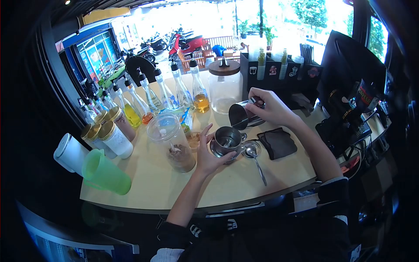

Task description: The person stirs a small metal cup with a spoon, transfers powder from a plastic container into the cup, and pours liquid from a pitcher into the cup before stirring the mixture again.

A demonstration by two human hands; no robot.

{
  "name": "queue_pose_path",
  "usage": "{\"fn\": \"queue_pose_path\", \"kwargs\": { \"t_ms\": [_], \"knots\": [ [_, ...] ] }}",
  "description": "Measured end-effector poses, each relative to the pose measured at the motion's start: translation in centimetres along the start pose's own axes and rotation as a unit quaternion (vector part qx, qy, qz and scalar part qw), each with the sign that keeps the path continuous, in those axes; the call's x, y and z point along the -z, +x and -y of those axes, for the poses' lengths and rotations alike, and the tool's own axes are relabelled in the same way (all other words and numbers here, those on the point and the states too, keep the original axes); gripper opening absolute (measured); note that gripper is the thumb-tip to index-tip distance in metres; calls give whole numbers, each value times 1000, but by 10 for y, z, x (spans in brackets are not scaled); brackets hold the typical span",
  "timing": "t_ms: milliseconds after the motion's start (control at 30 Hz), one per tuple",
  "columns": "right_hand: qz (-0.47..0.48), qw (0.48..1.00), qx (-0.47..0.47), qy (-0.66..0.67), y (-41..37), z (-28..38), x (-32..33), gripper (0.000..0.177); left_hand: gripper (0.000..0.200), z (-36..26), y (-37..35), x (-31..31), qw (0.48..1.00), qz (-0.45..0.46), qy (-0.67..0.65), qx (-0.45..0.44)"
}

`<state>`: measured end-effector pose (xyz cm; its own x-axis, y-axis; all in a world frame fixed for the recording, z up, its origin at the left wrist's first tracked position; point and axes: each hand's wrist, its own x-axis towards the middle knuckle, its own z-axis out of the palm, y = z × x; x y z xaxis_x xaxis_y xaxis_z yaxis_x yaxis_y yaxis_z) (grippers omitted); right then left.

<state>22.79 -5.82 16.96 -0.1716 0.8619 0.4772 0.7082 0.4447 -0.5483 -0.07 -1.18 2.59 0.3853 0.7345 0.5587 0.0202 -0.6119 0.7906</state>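
Observation:
My right hand (pixel 271 109) grips a metal pitcher (pixel 239 117) by its handle and tilts it, so that its dark mouth faces left. Just below that mouth stands a small metal cup (pixel 226 148), with some liquid inside. Around the cup's left side and front curve the fingers and thumb of my left hand (pixel 210 155), which holds it steady. Close to the cup's right side, a long-handled spoon (pixel 260 171) rests with its bowl in a small clear dish. A clear jar (pixel 166 135) with brown powder stands left of my left hand.
A folded dark cloth (pixel 278 143) lies on the wooden counter (pixel 152 192). Pump bottles (pixel 201 96) and a large wooden-lidded jar (pixel 225 87) line the back. At left are gold-lidded jars (pixel 117 139) and a green pitcher (pixel 107 177). A black cup holder (pixel 283 81) stands back right.

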Motion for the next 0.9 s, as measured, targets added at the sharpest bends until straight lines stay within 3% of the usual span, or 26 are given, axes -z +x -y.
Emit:
{"fn": "queue_pose_path", "kwargs": {
  "t_ms": [400,600,900],
  "knots": [
    [1,1000,18,5,-1,0,-2,24,108,1,-1,-1,1000,0,-1,-5],
    [17,998,29,-56,-2,6,1,18,109,4,0,-2,999,-19,15,-25],
    [2,999,26,23,-2,3,-6,24,108,3,-2,-2,1000,-4,0,-1]
  ]
}}
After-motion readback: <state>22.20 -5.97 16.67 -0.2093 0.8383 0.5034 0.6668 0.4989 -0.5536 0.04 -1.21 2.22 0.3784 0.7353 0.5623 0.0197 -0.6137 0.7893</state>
